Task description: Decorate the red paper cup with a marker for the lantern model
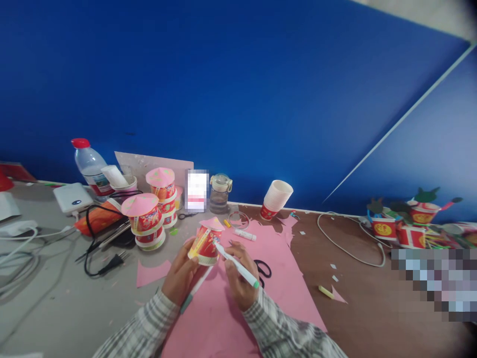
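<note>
Over a flat pink sheet (286, 283), our left hand (181, 276) had its grip clamped on a red paper cup (204, 243), lifted and tilted, apparently so its printed side faced the green-ended pen (240, 267) pinched in the grip of our right hand (242, 294). The cup tapered smoothly towards a pink paper cone (212, 223). Farther off we noted a round-barrelled marker (245, 234), then nested cups (278, 197), leaning, near the plain blue wall (238, 99).

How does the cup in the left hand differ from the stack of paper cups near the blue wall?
The cup is rim down; the stack opens upward. The cup wears a pink cone; the stack has none. The left hand holds the cup; the stack stands on the table. Both show red and white.
</note>
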`<state>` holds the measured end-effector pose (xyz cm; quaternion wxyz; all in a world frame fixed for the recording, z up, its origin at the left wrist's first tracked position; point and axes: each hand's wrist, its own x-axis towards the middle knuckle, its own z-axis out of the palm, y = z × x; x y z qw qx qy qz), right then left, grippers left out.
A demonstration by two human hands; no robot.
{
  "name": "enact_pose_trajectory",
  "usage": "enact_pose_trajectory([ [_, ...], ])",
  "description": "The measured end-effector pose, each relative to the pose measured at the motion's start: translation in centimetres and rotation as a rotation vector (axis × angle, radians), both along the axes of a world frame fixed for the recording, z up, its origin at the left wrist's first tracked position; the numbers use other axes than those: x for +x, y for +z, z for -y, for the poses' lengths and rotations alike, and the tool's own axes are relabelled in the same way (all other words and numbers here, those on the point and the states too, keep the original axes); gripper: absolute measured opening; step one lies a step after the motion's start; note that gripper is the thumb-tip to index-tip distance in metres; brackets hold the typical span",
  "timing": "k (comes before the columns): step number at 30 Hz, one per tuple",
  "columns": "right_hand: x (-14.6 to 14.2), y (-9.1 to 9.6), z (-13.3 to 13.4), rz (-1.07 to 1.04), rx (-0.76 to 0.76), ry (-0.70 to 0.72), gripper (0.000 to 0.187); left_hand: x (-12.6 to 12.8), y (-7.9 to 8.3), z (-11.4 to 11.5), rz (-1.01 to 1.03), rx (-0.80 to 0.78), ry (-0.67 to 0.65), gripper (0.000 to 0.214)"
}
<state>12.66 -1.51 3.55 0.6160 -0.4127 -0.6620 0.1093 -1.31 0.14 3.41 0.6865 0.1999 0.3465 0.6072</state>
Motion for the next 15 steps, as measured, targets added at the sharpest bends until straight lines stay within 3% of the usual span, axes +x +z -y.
enact_pose_trajectory([
  [15,0.00,0.16,0.03,0.025,0.017,-0.037,0.015,-0.15,-0.54,-0.14,-0.005,0.007,-0.011,0.054],
])
